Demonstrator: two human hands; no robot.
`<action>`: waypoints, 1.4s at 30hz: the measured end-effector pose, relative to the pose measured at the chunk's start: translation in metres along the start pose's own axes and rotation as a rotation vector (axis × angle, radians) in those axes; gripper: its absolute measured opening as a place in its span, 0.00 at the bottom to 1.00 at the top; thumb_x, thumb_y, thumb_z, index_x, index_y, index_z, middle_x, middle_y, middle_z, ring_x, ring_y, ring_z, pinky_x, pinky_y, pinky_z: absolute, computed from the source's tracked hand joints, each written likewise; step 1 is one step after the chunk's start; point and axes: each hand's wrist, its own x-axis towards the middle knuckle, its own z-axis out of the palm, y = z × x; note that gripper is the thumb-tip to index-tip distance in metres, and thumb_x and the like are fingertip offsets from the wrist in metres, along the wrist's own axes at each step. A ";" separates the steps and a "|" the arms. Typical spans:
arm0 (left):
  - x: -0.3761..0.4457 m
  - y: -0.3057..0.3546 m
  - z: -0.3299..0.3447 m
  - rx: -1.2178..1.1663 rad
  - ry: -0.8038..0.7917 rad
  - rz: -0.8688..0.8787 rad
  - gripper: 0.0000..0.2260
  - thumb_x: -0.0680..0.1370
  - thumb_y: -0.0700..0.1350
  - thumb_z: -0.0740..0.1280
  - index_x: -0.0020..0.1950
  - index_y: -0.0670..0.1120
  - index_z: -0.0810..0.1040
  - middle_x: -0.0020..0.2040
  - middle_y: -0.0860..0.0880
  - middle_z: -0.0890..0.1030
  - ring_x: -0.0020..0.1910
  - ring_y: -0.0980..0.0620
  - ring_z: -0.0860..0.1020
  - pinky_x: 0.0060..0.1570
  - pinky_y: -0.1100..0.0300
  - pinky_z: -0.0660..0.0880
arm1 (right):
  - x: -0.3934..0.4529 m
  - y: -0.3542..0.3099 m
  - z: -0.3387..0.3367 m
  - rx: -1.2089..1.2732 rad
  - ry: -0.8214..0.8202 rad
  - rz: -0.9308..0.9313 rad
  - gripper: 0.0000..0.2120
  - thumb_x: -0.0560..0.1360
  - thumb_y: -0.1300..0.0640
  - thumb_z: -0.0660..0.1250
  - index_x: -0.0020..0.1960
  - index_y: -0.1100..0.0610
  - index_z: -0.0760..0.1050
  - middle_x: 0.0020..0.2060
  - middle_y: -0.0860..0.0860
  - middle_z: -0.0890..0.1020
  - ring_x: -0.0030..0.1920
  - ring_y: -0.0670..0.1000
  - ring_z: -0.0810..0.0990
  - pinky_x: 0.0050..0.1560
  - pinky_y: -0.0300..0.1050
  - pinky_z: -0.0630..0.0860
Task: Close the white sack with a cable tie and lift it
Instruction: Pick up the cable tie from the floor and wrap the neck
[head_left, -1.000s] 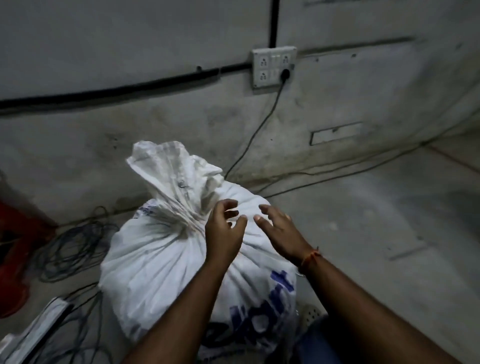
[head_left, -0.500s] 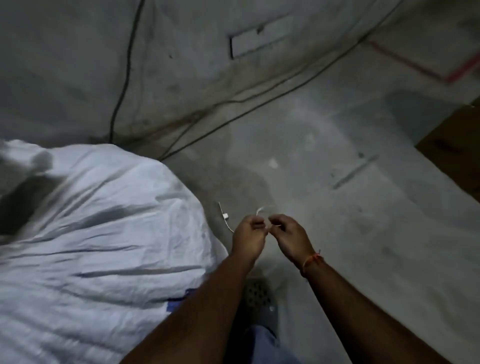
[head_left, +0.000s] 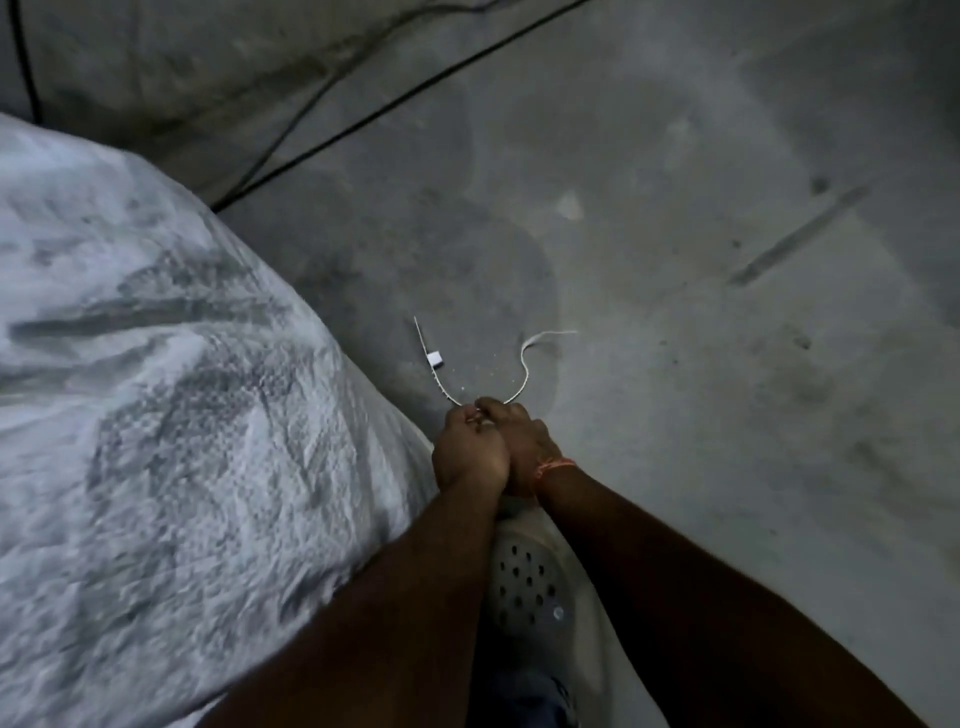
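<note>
Cable tie (head_left: 523, 366): thin white strip, pinched at its middle by both hands; left hand (head_left: 470, 454) and right hand (head_left: 524, 447) pressed together, fingers curled round it; its two ends curve up and away from the knuckles over the floor (head_left: 727, 364), the end with the small square head (head_left: 434, 358) on the left-hand side, the plain tail on the right. Sack (head_left: 156, 389): white, bulging, just left of the left forearm; its neck lies out of view, so the tie probably has to travel leftward, left hand nearer.
</note>
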 end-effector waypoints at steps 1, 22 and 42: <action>0.004 -0.002 0.000 0.002 0.007 -0.008 0.14 0.83 0.47 0.62 0.68 0.48 0.76 0.65 0.41 0.81 0.65 0.39 0.78 0.66 0.53 0.72 | 0.007 0.001 0.004 -0.022 -0.009 -0.006 0.27 0.81 0.49 0.60 0.78 0.47 0.60 0.78 0.53 0.63 0.73 0.63 0.66 0.75 0.52 0.62; -0.125 0.085 -0.100 -0.968 -0.040 0.277 0.05 0.82 0.43 0.68 0.48 0.49 0.81 0.47 0.48 0.85 0.49 0.52 0.83 0.46 0.58 0.79 | -0.164 -0.091 -0.140 0.097 0.715 -0.646 0.15 0.72 0.63 0.68 0.57 0.54 0.83 0.57 0.48 0.82 0.58 0.46 0.81 0.59 0.41 0.76; -0.338 0.004 -0.330 -1.575 0.050 0.456 0.03 0.80 0.34 0.68 0.50 0.36 0.82 0.49 0.39 0.86 0.47 0.47 0.85 0.52 0.61 0.83 | -0.377 -0.370 -0.079 1.405 0.383 -0.416 0.03 0.77 0.62 0.70 0.48 0.63 0.78 0.35 0.54 0.86 0.36 0.51 0.84 0.41 0.48 0.82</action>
